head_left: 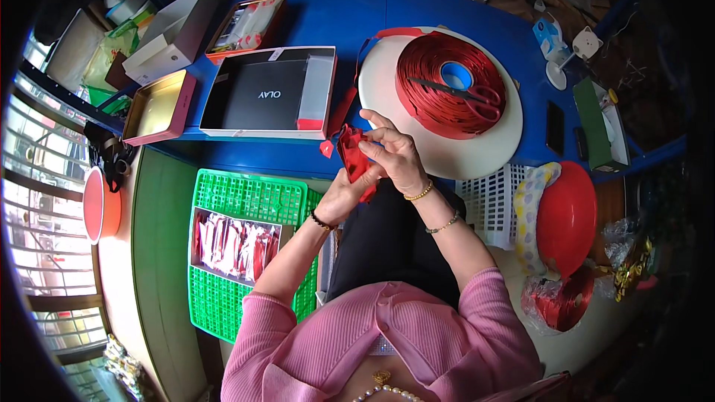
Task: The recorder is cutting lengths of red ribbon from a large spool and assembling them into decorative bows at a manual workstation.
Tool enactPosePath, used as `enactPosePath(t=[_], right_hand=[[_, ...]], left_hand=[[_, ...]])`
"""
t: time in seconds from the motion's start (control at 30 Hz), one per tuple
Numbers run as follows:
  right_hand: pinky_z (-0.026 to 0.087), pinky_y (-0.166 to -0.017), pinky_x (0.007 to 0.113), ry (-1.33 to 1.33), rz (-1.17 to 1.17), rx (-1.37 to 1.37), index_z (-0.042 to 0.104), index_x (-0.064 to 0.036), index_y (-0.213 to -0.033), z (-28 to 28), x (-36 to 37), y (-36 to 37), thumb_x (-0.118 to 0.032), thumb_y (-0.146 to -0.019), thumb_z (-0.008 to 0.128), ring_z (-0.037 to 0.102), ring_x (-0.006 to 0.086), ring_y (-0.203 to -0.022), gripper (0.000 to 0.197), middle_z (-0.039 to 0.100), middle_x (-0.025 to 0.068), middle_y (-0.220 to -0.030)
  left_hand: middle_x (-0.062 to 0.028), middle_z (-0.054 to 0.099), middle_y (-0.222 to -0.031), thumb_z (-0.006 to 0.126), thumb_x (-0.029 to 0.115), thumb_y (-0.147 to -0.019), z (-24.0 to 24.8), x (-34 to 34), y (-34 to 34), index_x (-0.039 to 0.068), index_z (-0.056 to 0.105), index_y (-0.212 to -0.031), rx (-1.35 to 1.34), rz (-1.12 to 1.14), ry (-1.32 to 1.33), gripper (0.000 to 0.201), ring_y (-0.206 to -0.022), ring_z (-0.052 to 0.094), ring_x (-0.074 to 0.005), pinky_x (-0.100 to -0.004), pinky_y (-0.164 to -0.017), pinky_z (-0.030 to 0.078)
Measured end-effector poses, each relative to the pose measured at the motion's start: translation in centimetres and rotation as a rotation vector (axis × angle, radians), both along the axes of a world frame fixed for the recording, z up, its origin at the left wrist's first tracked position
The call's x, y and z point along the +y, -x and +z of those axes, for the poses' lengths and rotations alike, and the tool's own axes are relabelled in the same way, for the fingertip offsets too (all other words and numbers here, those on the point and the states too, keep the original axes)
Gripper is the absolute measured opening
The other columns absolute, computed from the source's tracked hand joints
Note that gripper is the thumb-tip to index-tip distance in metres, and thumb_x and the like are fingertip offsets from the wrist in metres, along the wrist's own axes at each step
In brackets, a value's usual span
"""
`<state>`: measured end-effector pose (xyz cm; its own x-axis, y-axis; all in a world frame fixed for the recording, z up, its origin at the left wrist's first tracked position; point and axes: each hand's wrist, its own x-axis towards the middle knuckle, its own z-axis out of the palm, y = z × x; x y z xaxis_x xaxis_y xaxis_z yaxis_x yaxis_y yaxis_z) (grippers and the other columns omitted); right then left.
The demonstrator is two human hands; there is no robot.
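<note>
Both hands meet in front of my body at the near edge of the blue table (pixel 339 11). My left hand (pixel 344 195) is closed round the lower part of a folded red ribbon (pixel 351 150). Against the ribbon's upper part, my right hand (pixel 395 156) works with thumb and fingers bent in. Its palm covers part of the ribbon, so the exact grip is partly hidden. Just beyond lies a large roll of red ribbon (pixel 424 115) on a round white board (pixel 380 104). Scissors (pixel 485 106) with red handles rest across the roll, and a ribbon strip trails off the board's left side.
An open black-lined box (pixel 231 97) and a gold tray box (pixel 145 115) stand at left. A green basket (pixel 257 205) holds a box of red-and-white packets (pixel 237 246). A red bowl (pixel 566 216) and a white basket (pixel 488 205) are at right, below a phone (pixel 555 126).
</note>
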<state>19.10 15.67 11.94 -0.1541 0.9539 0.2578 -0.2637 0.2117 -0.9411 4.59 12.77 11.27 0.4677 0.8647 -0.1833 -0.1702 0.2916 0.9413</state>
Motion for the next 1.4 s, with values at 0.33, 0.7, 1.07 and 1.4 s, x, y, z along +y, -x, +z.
enactPosePath(t=[0.33,0.7,1.07,1.4], right_hand=[[0.049,-0.069,0.029,0.373,0.38,0.092,0.031,0.001,-0.129,-3.6,-8.3,-0.4,-0.013,-0.084,0.062,0.06,0.0159,-0.071,0.057,0.059,0.0105,-0.085],[0.04,-0.053,0.02,0.375,0.327,-0.032,0.049,0.0005,-0.115,3.8,-1.1,-3.6,-0.056,-0.092,0.024,0.056,0.0108,-0.057,0.066,0.063,0.0117,-0.086],[0.045,-0.075,0.026,0.342,0.101,-0.049,0.026,-0.0006,-0.133,-3.1,-5.4,-4.3,-0.021,-0.086,0.063,0.054,0.0128,-0.079,0.064,0.057,0.0101,-0.099],[0.047,-0.065,0.02,0.514,0.117,0.153,0.044,0.0026,-0.12,-4.5,-8.7,-2.3,-0.014,-0.085,0.062,0.058,0.0082,-0.074,0.043,0.061,0.0068,-0.083]], left_hand=[[-0.0012,0.045,-0.065,0.041,0.026,-0.096,0.7,2.3,1.7,0.003,0.052,-0.093,-0.524,0.216,0.136,0.025,-0.065,0.05,-0.0168,-0.046,-0.092,0.039],[0.0013,0.052,-0.084,0.063,0.049,-0.08,-2.0,-0.5,-1.0,0.007,0.05,-0.106,-0.374,0.029,0.091,0.051,-0.07,0.048,-0.0087,-0.0234,-0.063,0.039],[-0.0016,0.055,-0.078,0.055,0.027,-0.09,-3.8,-3.0,-1.2,0.007,0.054,-0.09,-0.29,-0.047,0.364,0.02,-0.071,0.054,-0.0122,-0.025,-0.067,0.043],[-0.0123,0.06,-0.086,0.036,0.03,-0.097,-5.6,-8.8,-2.1,0.001,0.056,-0.084,-0.356,-0.254,0.418,0.038,-0.085,0.058,-0.0219,-0.032,-0.079,0.045]])
